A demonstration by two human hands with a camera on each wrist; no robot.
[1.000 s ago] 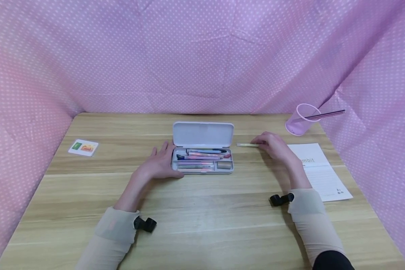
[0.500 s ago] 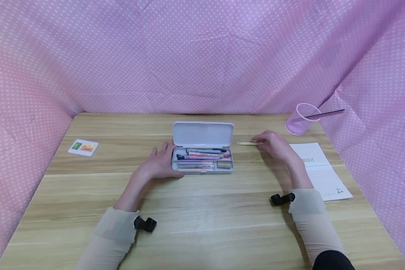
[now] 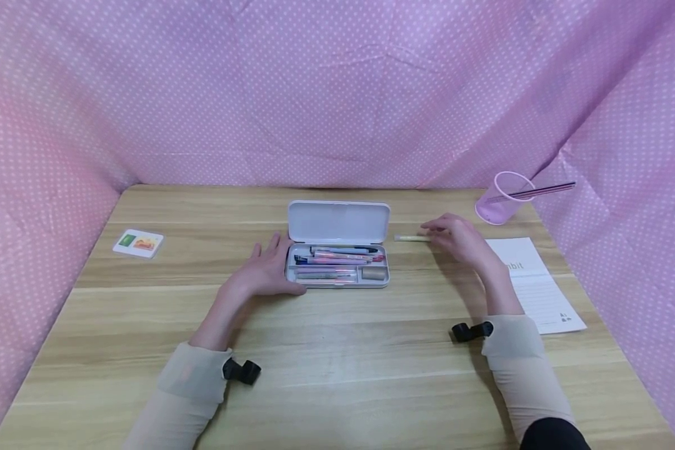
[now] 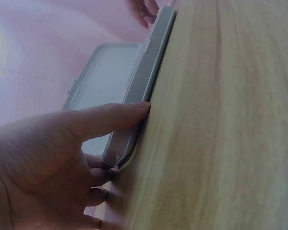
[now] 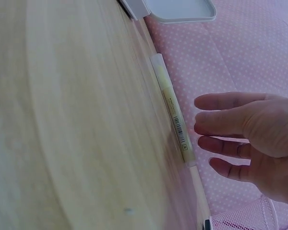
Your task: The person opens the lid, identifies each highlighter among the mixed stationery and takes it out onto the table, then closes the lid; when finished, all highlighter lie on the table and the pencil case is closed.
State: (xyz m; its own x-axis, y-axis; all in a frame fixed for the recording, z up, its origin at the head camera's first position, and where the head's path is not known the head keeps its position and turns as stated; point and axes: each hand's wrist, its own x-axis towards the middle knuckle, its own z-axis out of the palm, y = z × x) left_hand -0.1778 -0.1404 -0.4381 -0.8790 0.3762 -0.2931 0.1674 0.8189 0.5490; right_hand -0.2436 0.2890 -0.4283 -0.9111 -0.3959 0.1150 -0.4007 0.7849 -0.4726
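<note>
Head view: an open pencil case (image 3: 360,287) stands mid-desk (image 3: 337,362), the left hand (image 3: 267,272) at its left end and the right hand (image 3: 461,240) well apart on the other side.
Left hand: grasping the left end of the pencil case; thumb laid across the front wall, the other fingers spread round the end toward the back corner.
Right hand: released; fingers loosely extended above the right end of a yellow pen (image 3: 409,238). Right wrist view shows a gap between fingertips and barrel.
Yellow pen: lying flat on the desk between pencil case and right hand, nearly level with the hinge; translucent at the end facing the case, barcode on the side, lettering too small to read.
Lid: pale lid (image 3: 337,223) raised at the back, tilted.
Case contents: several pens (image 3: 337,262) in the back compartment, more in the front left one; a grey-brown block (image 3: 374,274) in the front right one.
Cup: pink cup (image 3: 488,212) near the far right corner, thin dark sticks (image 3: 551,189) leaning out rightward.
Paper: white lined sheet (image 3: 534,300), partly behind the right wrist.
Card: white card (image 3: 138,243) at far left, green and orange pictures.
Backdrop: pink dotted cloth (image 3: 337,94).
</note>
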